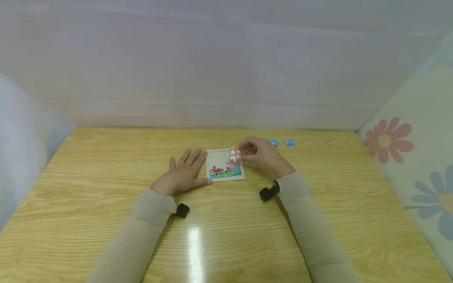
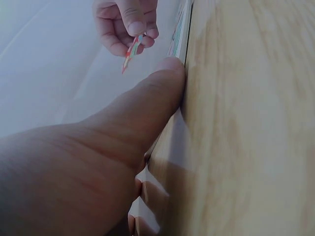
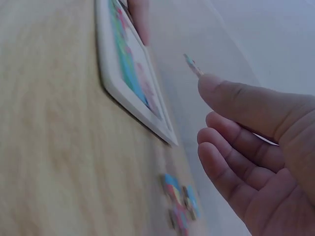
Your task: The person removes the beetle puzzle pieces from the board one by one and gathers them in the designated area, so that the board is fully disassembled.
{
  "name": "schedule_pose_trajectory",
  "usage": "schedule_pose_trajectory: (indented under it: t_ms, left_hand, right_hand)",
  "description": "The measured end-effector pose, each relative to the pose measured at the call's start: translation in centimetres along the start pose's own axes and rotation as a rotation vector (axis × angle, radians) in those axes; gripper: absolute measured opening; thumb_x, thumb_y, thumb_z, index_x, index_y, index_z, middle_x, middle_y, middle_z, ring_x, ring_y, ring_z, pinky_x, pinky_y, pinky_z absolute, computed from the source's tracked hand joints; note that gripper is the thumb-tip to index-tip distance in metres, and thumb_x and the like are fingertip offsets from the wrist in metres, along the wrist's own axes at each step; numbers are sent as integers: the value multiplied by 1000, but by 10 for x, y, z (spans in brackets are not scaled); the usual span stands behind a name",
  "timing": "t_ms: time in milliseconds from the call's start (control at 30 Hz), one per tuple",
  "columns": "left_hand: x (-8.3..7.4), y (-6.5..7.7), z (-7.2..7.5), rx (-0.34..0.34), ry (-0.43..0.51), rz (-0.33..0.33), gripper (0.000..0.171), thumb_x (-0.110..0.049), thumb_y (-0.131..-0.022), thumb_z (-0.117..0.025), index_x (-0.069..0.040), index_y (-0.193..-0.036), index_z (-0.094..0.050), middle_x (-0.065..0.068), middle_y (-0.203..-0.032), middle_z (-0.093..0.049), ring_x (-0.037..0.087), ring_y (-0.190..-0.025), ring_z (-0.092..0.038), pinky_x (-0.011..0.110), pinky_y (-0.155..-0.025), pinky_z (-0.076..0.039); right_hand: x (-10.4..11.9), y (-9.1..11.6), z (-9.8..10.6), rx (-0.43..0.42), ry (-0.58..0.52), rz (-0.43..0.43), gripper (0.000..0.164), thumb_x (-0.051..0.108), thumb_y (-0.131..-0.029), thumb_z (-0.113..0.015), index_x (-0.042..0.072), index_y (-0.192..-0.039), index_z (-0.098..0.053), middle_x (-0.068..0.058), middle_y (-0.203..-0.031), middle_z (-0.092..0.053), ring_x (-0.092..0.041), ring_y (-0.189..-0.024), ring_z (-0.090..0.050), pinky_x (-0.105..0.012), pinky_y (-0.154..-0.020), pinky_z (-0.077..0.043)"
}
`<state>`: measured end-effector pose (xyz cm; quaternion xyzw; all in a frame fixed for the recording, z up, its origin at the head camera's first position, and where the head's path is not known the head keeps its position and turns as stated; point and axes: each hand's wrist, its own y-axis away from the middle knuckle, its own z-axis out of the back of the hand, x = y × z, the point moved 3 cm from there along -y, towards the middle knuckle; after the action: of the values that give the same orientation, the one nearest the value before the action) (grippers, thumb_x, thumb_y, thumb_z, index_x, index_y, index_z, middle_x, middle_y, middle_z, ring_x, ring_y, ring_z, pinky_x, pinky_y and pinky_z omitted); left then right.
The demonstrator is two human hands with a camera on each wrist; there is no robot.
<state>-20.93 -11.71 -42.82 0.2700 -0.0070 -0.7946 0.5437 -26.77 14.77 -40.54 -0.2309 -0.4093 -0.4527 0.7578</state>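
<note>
A square puzzle tray (image 1: 214, 153) with a pale raised rim lies flat on the table. Its lower part is filled with colourful pieces (image 1: 221, 172), and bare board shows at its upper left. My left hand (image 1: 182, 173) rests spread at the tray's left side, thumb at the lower left corner. My right hand (image 1: 263, 155) pinches a pink and red jigsaw piece (image 1: 234, 154) between thumb and fingers. In the left wrist view that piece (image 2: 132, 53) is seen edge-on, raised above the tray. The right wrist view shows the piece (image 3: 193, 65) apart from the tray.
Loose blue jigsaw pieces (image 1: 289, 143) lie on the wooden table (image 1: 226, 220) beyond and to the right of my right hand. A plain cloth backdrop (image 1: 226, 78) stands behind the table, and a flower-patterned cloth (image 1: 407, 169) hangs at the right.
</note>
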Motion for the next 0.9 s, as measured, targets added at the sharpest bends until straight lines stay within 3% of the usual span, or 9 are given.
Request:
schedule_pose_trajectory:
  t_ms: [400,900]
  left_hand:
    - [-1,2,2,6,4,-9,101,-64,-95,-58,-17,-165,-2,9,-171,6,38,-153,16,76,-109,13]
    - [-2,1,2,13,7,-7,101,-65,-95,-57,-17,-165,-1,8,-171,6,38,-153,16,75,-109,14]
  right_hand:
    - [-18,7,41,19,88,-5,26,13,-88,-82,7,-110,-70,-7,-104,-69,-22,-96,-64,-36,-87,-53]
    - [-42,28,79,41,121,-104,28,14,-86,-83,4,-109,-69,-11,-103,-70,-24,-95,-66,-36,-87,-53]
